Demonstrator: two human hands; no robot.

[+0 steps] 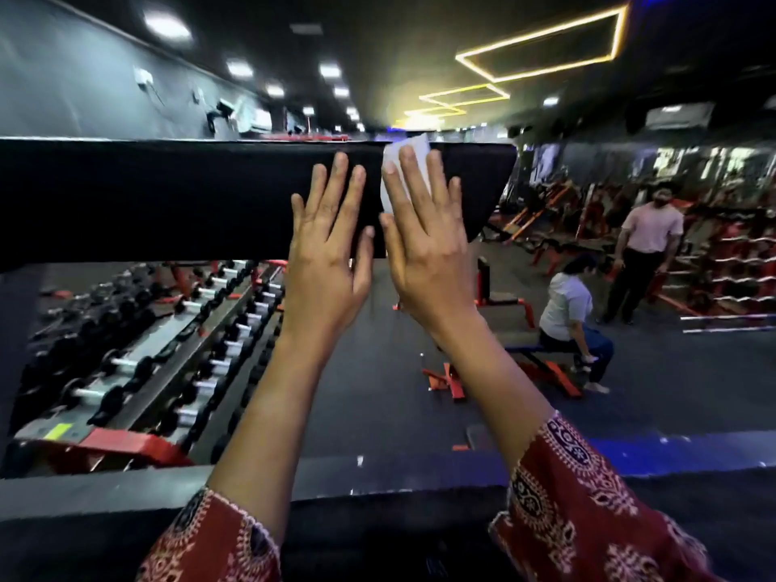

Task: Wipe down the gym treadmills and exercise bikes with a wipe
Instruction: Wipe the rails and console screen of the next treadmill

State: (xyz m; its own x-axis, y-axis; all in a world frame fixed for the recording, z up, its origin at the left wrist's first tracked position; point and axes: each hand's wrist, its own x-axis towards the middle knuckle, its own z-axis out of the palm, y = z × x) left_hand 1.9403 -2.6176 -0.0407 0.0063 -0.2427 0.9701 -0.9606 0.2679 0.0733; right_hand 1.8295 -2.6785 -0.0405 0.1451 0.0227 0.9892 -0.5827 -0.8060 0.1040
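Note:
A wide black panel point(168, 199), seemingly the console screen of a machine, spans the upper middle of the view. My right hand point(424, 241) lies flat against its right part with straight fingers, pressing a white wipe point(413, 147) onto the surface; the wipe shows above and left of the fingers. Just left of it my left hand point(329, 254) rests flat on the same panel, fingers straight and spread, holding nothing. Both forearms reach up from red patterned sleeves at the bottom.
A dark ledge point(105, 493) crosses the bottom. Below on the left runs a long dumbbell rack point(168, 342). On the gym floor to the right a person point(571, 317) sits on a bench and another point(642, 249) stands near red weight machines.

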